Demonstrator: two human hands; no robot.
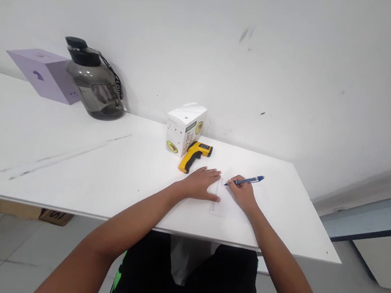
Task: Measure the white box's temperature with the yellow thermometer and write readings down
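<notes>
My right hand [242,191] is closed around a blue pen [249,181], its tip down at a small white sheet of paper [221,206]. Faint marks run along the paper's left side, too small to read. My left hand [202,185] lies flat, thumb and fingers apart, at the left edge of that sheet. Just beyond the left hand a yellow and black infrared thermometer gun [194,156] leans against a white box with avocado pictures [179,131].
A large grey-tinted water bottle [96,89] with a black lid stands beside a lilac box [45,75] at the left. The white table [102,171] meets a wall behind and ends at the right. Under it, a cardboard box [8,207] sits low.
</notes>
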